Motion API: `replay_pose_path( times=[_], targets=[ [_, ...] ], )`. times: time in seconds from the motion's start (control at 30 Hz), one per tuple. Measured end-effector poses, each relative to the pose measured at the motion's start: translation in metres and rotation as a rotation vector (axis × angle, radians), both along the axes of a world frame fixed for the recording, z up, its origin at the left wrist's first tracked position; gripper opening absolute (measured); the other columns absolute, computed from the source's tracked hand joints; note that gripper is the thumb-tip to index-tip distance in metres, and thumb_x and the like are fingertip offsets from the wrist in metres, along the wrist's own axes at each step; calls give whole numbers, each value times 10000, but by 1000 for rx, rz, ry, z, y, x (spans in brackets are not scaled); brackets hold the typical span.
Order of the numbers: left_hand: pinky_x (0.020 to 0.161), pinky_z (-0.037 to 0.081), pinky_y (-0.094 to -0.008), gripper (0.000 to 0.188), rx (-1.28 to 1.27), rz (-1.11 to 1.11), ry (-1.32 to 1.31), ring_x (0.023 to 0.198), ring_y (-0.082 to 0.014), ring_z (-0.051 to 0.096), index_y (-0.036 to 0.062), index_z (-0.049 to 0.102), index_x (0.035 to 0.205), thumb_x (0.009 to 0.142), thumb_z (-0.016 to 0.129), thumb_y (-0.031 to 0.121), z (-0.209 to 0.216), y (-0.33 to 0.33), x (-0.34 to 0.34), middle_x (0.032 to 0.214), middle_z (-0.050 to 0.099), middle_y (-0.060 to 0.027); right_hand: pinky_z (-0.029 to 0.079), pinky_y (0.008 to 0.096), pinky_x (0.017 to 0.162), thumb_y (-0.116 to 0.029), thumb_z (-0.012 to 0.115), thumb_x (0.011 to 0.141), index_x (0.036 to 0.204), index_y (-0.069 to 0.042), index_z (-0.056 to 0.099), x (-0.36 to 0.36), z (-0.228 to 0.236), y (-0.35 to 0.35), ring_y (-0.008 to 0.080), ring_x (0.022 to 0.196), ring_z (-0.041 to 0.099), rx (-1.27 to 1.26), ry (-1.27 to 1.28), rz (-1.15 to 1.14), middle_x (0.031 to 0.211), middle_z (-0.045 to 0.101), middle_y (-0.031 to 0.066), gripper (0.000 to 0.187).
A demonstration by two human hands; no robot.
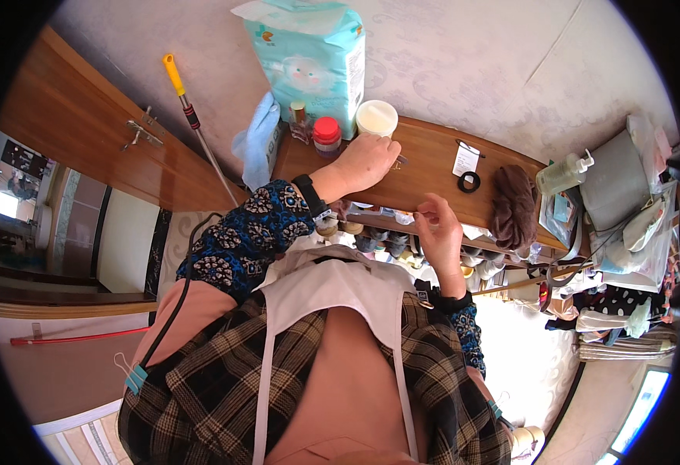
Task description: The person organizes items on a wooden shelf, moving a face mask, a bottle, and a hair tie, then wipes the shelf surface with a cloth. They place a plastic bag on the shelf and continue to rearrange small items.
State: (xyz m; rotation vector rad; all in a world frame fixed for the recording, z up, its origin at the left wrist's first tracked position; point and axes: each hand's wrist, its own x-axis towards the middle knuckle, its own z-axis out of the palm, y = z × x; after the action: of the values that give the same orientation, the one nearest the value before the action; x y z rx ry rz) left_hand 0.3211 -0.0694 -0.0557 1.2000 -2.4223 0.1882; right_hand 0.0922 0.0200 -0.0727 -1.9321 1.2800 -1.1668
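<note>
Wooden shelf (433,167): left hand (367,161) rests flat, fingers spread, beside the cup (376,118); right hand (438,230) below pinches something unseen; keep it steady.

Blue-and-white patterned sleeves (251,229) on both arms. Black wristband (310,194) on left wrist, dark band (447,302) on right. Dark plaid apron (224,387) — cream bib (332,291), cream straps. Salmon-pink top (348,364) under it. Black cable (177,298) down the left side — blue clip (134,380) at its end.
</note>
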Motion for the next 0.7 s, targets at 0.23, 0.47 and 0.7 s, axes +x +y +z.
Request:
replay_pose_path(
  times=[0.23, 0.47, 0.7],
  targets=[
    [745, 472, -413, 100, -215, 49, -128, 803, -281, 606, 70, 537, 850, 810, 605, 133, -2, 2, -4, 821, 602, -97, 543, 325, 693, -15, 703, 817, 1117, -31, 623, -16, 0, -2, 219, 742, 662, -21, 11, 15, 872, 677, 91, 311],
    [735, 462, -396, 188, -23, 257, -251, 821, -276, 631, 60, 568, 880, 783, 669, 186, -3, -5, -26, 824, 620, -95, 536, 384, 743, -90, 721, 796, 1088, -65, 641, -51, 19, -43, 300, 853, 652, -228, 268, -165, 937, 668, 107, 304],
    [753, 466, -417, 367, 64, 214, -165, 876, -289, 632, 57, 573, 946, 750, 779, 287, 19, 0, -22, 911, 621, -125, 517, 414, 798, -125, 703, 790, 1041, -79, 629, -62, 11, -69, 326, 956, 629, -182, 534, -162, 997, 658, 101, 266]
  ],
)
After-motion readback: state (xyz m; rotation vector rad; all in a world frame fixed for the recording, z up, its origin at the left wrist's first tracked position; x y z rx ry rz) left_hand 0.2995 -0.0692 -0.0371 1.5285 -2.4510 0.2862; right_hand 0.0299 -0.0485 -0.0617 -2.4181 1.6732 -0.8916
